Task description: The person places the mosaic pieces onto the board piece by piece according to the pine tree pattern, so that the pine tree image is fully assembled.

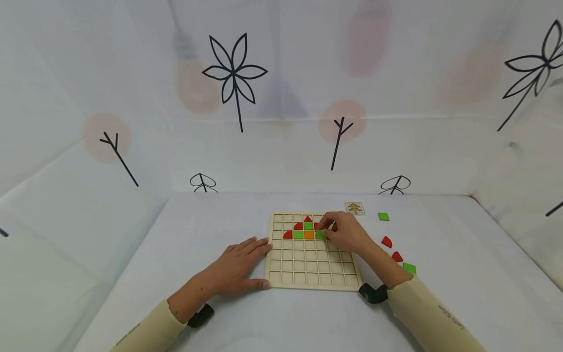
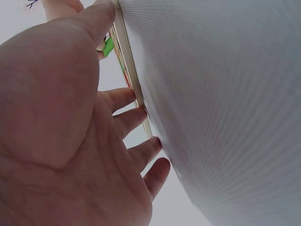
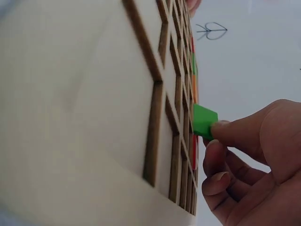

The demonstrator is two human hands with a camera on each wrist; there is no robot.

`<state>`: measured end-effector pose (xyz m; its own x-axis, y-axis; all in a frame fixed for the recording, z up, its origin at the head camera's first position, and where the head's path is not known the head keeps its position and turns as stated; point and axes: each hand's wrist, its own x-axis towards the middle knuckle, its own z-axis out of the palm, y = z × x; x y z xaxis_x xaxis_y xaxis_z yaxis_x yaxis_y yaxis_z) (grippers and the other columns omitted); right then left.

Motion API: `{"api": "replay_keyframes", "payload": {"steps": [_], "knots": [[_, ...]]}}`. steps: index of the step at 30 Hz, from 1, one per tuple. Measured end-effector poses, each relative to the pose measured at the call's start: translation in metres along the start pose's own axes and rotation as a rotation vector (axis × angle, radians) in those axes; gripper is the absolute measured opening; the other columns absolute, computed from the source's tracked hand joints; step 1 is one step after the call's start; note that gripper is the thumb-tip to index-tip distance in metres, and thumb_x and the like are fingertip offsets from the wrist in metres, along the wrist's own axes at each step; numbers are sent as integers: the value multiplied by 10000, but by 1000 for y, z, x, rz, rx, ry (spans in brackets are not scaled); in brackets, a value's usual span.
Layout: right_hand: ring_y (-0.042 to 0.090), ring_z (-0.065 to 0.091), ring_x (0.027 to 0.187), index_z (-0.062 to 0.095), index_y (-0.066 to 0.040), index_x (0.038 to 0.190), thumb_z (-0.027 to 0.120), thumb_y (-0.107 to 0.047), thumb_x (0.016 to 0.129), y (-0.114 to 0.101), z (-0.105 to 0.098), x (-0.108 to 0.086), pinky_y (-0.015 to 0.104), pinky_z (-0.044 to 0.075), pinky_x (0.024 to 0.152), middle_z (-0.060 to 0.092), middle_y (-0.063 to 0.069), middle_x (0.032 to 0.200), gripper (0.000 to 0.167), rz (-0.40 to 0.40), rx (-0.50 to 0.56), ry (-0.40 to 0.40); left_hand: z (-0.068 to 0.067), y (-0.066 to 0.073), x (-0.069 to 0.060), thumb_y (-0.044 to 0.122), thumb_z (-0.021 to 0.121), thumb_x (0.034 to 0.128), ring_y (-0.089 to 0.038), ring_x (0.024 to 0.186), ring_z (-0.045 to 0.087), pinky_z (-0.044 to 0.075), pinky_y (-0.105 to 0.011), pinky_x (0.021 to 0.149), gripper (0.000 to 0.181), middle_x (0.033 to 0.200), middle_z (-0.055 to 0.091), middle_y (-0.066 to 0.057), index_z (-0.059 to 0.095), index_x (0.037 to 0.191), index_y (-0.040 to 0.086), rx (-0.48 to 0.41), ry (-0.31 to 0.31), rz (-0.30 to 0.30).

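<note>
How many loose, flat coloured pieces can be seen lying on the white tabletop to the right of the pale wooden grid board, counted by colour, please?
Green, flat four-sided pieces: 2
Red, flat pieces with one rounded edge: 2
Total in view: 4

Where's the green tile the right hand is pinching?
In the head view, the green tile, pinched by the right hand, is at the upper right part of the wooden board, immediately right of the orange tile.
</note>
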<state>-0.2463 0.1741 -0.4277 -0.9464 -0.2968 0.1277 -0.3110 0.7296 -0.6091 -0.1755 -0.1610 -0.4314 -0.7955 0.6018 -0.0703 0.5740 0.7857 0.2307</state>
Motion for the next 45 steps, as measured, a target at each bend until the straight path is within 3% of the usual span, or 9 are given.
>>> {"api": "replay_keyframes", "payload": {"steps": [7,20,26,33,45], "knots": [[171,545,748,769,-117,982,749,-38,971,3,5,0,313,489,685,703,21,990,82,-6,-8,-2,0,0,-1,707,648,951,-328,1613,242,327,-609,1209,918,1740,305,2,343,1669,224,1,4,5],[173,543,790,796,-125,979,743,-18,967,1,4,-2,316,503,716,667,20,995,120,-28,-49,-7,-1,2,-2,715,656,941,-318,1609,260,343,-597,1206,922,1736,317,17,361,1665,226,24,9,-3],[185,548,809,790,-112,1001,724,-26,980,0,-5,-9,331,504,739,661,24,990,110,-18,-43,-11,-1,3,-1,717,658,938,-308,1609,263,347,-590,1206,926,1736,316,21,357,1667,231,37,3,-14],[181,541,756,779,-98,996,705,-2,970,3,-22,-21,327,490,681,679,31,997,124,-34,-58,10,0,4,1,715,662,935,-307,1609,265,350,-582,1209,932,1738,313,20,356,1669,230,42,-3,-21],[161,529,713,752,-83,998,708,16,959,23,-45,-50,273,470,602,670,31,993,116,-49,-88,56,0,5,1,709,664,939,-312,1606,270,348,-578,1211,924,1736,318,15,363,1667,226,44,2,-20]]}}
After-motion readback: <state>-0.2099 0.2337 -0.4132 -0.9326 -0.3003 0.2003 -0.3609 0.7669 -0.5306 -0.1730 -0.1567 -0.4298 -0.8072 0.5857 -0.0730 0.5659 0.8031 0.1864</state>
